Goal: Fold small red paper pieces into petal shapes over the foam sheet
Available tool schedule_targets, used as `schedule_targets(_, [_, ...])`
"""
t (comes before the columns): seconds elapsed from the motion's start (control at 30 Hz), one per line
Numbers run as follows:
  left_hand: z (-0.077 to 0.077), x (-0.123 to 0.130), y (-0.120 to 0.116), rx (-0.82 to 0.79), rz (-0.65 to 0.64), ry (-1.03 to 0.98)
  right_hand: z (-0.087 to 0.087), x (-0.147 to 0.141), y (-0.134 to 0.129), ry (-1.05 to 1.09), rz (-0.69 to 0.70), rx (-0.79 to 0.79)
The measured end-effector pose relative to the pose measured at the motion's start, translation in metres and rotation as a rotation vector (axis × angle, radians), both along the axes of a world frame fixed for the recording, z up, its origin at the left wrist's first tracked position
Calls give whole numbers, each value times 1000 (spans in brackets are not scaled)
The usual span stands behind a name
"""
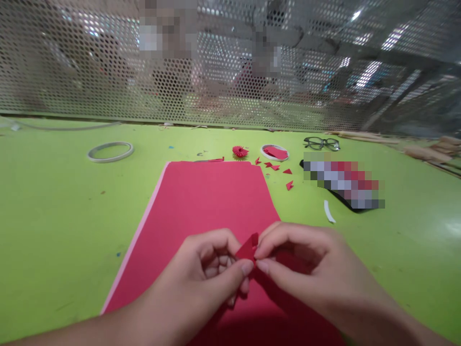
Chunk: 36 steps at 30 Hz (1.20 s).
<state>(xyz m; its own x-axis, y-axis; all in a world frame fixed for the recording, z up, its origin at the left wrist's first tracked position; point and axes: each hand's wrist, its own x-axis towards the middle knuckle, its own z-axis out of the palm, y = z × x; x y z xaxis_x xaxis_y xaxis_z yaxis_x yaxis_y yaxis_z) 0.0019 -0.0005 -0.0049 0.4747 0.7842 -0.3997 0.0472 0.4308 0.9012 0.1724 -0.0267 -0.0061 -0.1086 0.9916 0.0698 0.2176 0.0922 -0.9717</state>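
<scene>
Above a large red paper sheet [212, 197], both hands hold one small folded red paper piece [247, 248]. My left hand [212, 269] pinches its left and lower part between thumb and fingers. My right hand [306, 259] grips its right edge between thumb and forefinger. Beyond the sheet stands a round pleated red paper piece [240, 152]. Several small red folded pieces [289, 185] lie to the right of the sheet. A white ring [274, 153] with red paper inside it rests behind them.
A pale ring [110, 152] lies at the left on the green table [54, 216]. Glasses [321, 143], a partly blurred dark-edged object [342, 185] and a white strip [328, 212] are at the right. A perforated metal panel [108, 62] borders the back.
</scene>
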Motion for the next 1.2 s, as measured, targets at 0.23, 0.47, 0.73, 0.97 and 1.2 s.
schedule_targets(0.23, [0, -1, 1, -11, 15, -21, 0, -2, -1, -17, -4, 36])
schedule_targets(0.47, [1, -2, 0, -29, -8, -64, 1, -2, -2, 4, 21, -12])
schedule_targets(0.73, [0, -2, 1, -41, 5, -62, 0, -2, -2, 45, 39, -51])
schedule_targets(0.97, [-1, -1, 0, -29, 5, -53, -2, -4, -3, 73, 18, -50])
schedule_targets(1.2, [2, 1, 0, -20, -10, 4, 0, -3, -4, 25, 0, -68])
